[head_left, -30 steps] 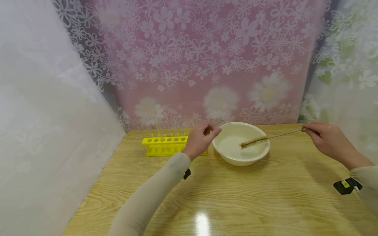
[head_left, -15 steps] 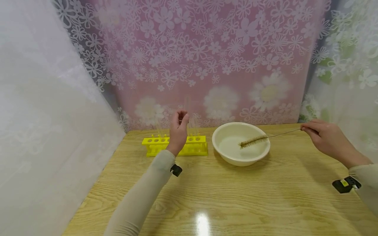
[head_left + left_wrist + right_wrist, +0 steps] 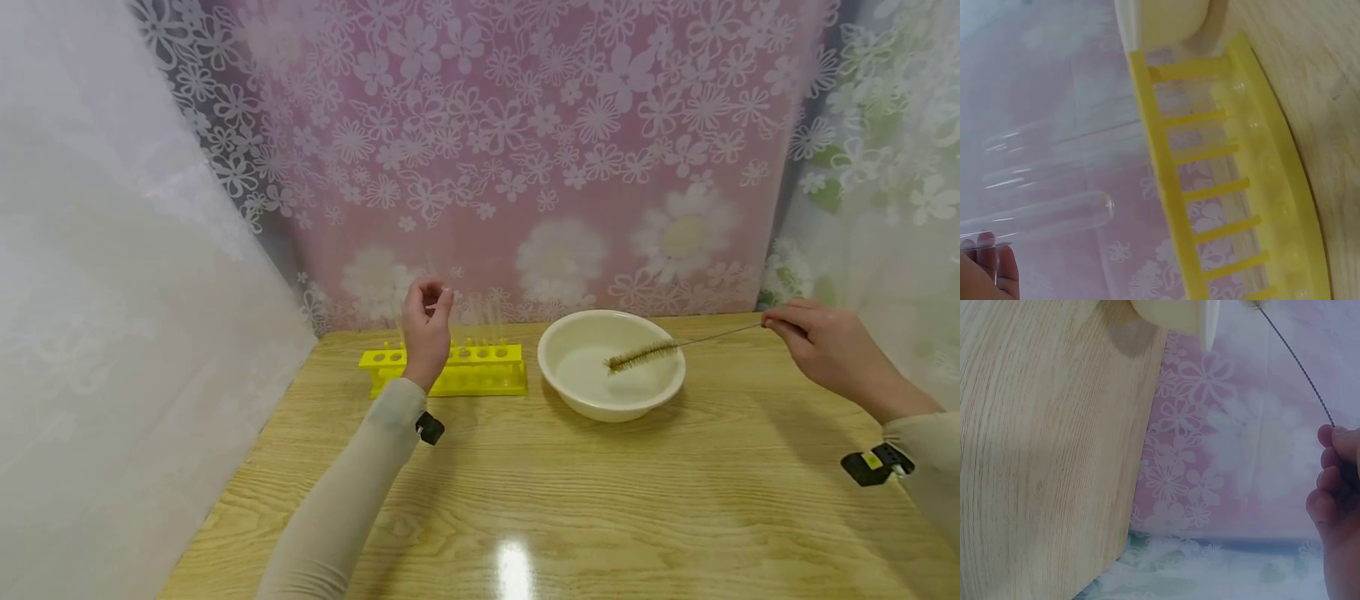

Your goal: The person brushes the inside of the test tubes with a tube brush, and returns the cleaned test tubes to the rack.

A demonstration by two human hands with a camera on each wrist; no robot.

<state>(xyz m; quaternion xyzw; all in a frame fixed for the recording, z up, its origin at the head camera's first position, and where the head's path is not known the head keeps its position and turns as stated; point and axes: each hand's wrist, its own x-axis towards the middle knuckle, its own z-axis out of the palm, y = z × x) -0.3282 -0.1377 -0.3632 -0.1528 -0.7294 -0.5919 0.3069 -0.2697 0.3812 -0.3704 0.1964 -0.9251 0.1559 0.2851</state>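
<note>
My left hand (image 3: 427, 333) is raised at the yellow test tube rack (image 3: 487, 387), left of its middle in the head view. Its fingertips pinch a clear test tube (image 3: 1054, 212); the tube's rounded end points toward the rack's top bar and sits apart from it. Several other clear test tubes (image 3: 495, 321) stand in the rack. At the right, my right hand (image 3: 821, 350) grips the twisted wire handle (image 3: 1300, 365) of a test tube brush (image 3: 641, 357). The brown bristles hang over the cream basin (image 3: 600, 408).
The basin stands just right of the rack on the wood-grain table (image 3: 585, 500). A pink flowered curtain (image 3: 525, 183) hangs behind, with a white sheet (image 3: 135, 333) at the left and a flowered one (image 3: 892, 208) at the right.
My left hand has moved left with the test tube, from beside the basin's rim to over the rack. My right hand and the brush have barely shifted.
</note>
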